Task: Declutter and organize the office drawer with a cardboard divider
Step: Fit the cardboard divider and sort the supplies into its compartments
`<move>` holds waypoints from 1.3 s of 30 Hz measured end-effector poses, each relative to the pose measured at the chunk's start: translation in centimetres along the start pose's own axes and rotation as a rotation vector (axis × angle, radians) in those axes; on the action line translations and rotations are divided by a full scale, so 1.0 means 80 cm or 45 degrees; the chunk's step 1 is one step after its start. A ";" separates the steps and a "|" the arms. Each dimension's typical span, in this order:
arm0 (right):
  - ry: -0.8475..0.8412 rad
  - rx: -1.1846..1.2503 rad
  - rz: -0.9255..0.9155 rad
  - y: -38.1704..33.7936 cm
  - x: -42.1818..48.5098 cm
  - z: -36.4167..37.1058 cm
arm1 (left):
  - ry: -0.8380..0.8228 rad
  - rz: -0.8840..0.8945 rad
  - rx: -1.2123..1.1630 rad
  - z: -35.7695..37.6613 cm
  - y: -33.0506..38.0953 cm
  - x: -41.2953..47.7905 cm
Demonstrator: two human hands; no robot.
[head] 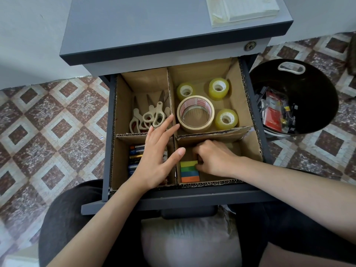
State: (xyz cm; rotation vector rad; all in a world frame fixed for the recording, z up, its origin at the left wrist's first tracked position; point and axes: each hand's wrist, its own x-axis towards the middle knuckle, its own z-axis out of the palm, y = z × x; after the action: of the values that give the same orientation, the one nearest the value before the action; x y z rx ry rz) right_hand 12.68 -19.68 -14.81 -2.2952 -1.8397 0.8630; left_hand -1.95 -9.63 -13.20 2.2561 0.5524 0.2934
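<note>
The open grey drawer point(173, 198) holds a cardboard divider point(213, 134) with four compartments. Several beige scissors point(152, 116) lie far left; tape rolls, one of them a large roll point(195, 113), fill the far right. Batteries point(135, 158) lie near left. A coloured sticky-note pad point(189, 171) sits in the near right compartment. My left hand point(159, 154) lies flat with straight fingers over the divider's centre wall and the batteries. My right hand point(213, 158) reaches into the near right compartment, its curled fingers pinching the pad's right edge.
A black waste bin point(312, 81) with discarded items stands right of the cabinet. A stack of papers point(242, 8) lies on the grey cabinet top point(154, 26). Patterned floor tiles surround it. My lap and a pale cushion sit below the drawer front.
</note>
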 end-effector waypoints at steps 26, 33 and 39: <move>0.020 -0.053 -0.031 -0.007 0.007 0.003 | 0.002 0.001 -0.002 -0.001 0.000 -0.001; 0.020 -0.059 -0.030 -0.006 0.007 0.003 | 0.005 0.009 0.006 -0.001 0.000 -0.001; 0.023 -0.065 -0.049 -0.006 0.003 0.001 | 0.003 0.008 0.001 -0.001 -0.001 -0.001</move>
State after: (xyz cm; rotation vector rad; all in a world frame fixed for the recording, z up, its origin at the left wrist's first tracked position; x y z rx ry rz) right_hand 12.27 -19.32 -14.81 -2.2813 -1.9135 0.7961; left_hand -2.03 -9.56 -13.24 2.2593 0.5470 0.2988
